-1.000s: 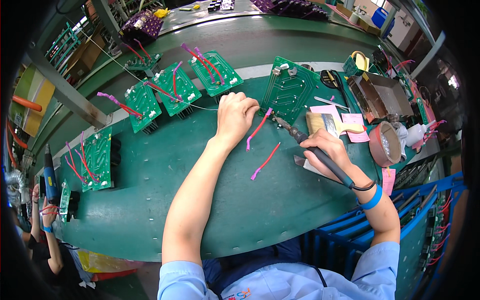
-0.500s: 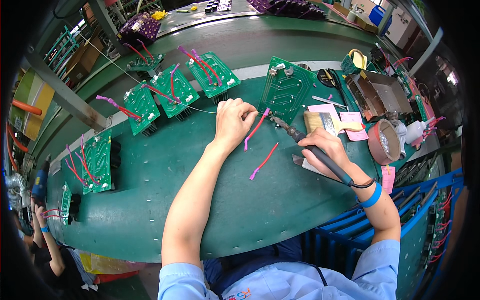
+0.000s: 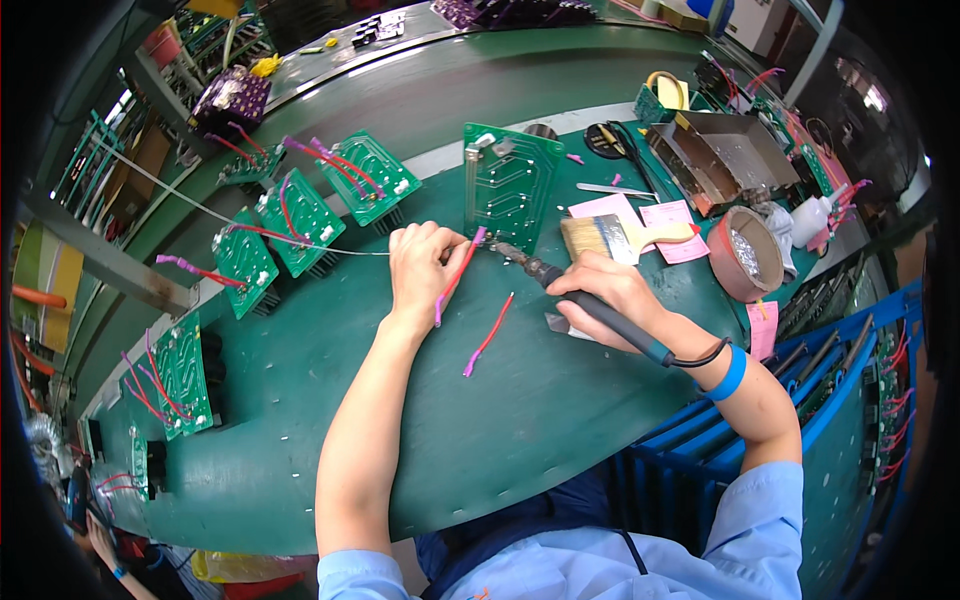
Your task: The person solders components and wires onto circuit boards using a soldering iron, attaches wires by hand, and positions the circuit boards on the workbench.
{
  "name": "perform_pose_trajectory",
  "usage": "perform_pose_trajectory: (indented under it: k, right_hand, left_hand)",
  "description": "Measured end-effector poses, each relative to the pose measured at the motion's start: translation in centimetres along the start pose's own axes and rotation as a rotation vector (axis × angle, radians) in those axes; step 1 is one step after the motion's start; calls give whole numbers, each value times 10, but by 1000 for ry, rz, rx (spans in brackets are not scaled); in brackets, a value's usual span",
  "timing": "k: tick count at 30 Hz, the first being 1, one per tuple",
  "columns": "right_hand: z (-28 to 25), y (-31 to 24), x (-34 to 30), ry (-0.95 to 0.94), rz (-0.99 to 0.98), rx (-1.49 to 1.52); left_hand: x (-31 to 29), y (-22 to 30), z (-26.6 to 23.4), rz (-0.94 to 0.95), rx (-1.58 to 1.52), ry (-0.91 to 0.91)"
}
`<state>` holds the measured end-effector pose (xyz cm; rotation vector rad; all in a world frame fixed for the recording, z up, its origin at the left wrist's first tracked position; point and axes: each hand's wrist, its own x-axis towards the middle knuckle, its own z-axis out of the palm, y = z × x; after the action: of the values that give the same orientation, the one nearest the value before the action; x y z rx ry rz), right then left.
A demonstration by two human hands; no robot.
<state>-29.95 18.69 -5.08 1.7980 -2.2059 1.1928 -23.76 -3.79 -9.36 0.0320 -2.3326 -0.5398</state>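
My right hand (image 3: 610, 300) is closed round a soldering iron (image 3: 620, 322), its tip at the lower edge of a green circuit board (image 3: 512, 185) standing tilted in front of me. My left hand (image 3: 425, 268) is pinched on a thin solder wire (image 3: 345, 252) that runs in from the upper left. A red wire with purple ends (image 3: 460, 277) reaches from the board's lower edge down beside my left fingers; whether they touch it I cannot tell. Nearer me, a second red wire (image 3: 490, 335) lies loose on the green work surface (image 3: 300, 430).
Several boards with red wires (image 3: 300, 222) stand at the left. On the right are a brush (image 3: 600, 238), pink papers (image 3: 675, 232), a round tub (image 3: 745, 255), a metal tray (image 3: 725, 165) and a blue rack (image 3: 700, 430). At the far lower left, a co-worker's hand (image 3: 100, 540) shows.
The whole view has shifted, so the bench things sit further left. Both hands keep their holds, and the iron's tip stays at the board's lower edge.
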Motion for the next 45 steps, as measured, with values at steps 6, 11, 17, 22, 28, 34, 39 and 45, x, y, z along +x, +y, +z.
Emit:
perform_pose_trajectory:
  k: [6,11,17,22,28,34,39,45]
  right_hand:
    - [0,3,-2,22,-21,15]
    - [1,4,-3,38,-15,43]
    - [2,6,-4,30,-24,29]
    - [4,4,-1,79,-62,18]
    - [3,0,0,44,-25,-6]
    - [2,-2,0,21,-7,-28]
    - [2,-3,1,21,-6,-29]
    - [2,-3,1,16,-3,-36]
  left_hand:
    - [-2,11,-4,-219,-161,-7]
    - [-1,16,-5,-256,-163,-38]
    - [-2,12,-2,-220,-161,-46]
    - [-4,10,0,-211,-211,-8]
    - [-4,7,1,-69,-198,25]
    - [-5,5,2,-41,-150,31]
    - [-4,4,2,-16,-158,32]
    - [-4,4,2,-28,-167,22]
